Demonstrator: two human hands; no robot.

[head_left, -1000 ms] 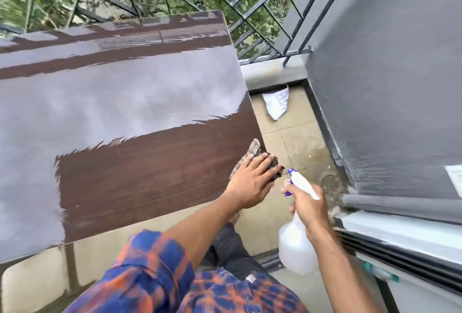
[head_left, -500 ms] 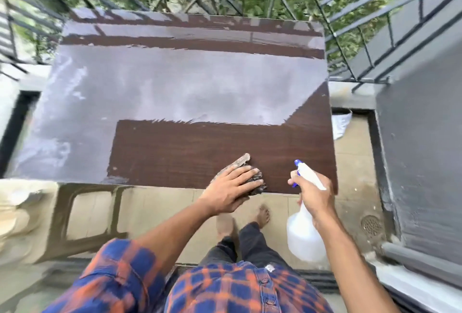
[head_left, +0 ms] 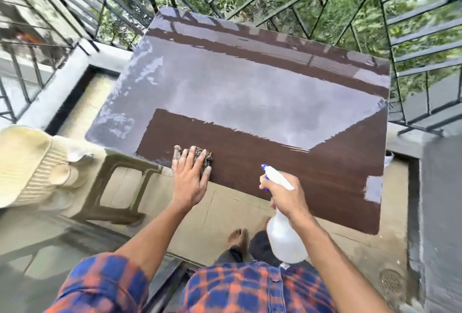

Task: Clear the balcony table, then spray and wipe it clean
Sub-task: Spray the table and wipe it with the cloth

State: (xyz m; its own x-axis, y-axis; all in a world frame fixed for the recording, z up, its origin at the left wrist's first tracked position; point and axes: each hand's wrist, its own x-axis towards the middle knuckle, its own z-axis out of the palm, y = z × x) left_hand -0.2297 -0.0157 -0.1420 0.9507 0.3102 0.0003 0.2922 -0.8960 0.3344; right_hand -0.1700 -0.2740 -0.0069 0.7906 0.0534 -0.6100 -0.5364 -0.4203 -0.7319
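Note:
The balcony table [head_left: 325, 172] has a dark brown wood-grain top, wiped along its near strip and grey with dust across the middle and left. A dirty, crumpled cloth [head_left: 203, 156] lies on the near edge. My left hand [head_left: 191, 177] presses flat on that cloth with straight, spread fingers. My right hand [head_left: 285, 192] grips the neck of a white spray bottle [head_left: 285, 240] with a blue nozzle, held just in front of the table's near edge, nozzle pointing left over the top.
A black metal railing [head_left: 325, 0] runs behind and to the right of the table, greenery beyond it. A cream plastic chair [head_left: 25, 162] stands at the left. The tiled floor holds a drain [head_left: 391, 281] at the lower right, beside a grey wall [head_left: 442, 200]. My bare foot [head_left: 237, 237] is below the table's edge.
My left hand slid the cloth leftward along the table's near edge, widening the wiped strip. My view swung left; the right hand kept its grip on the bottle.

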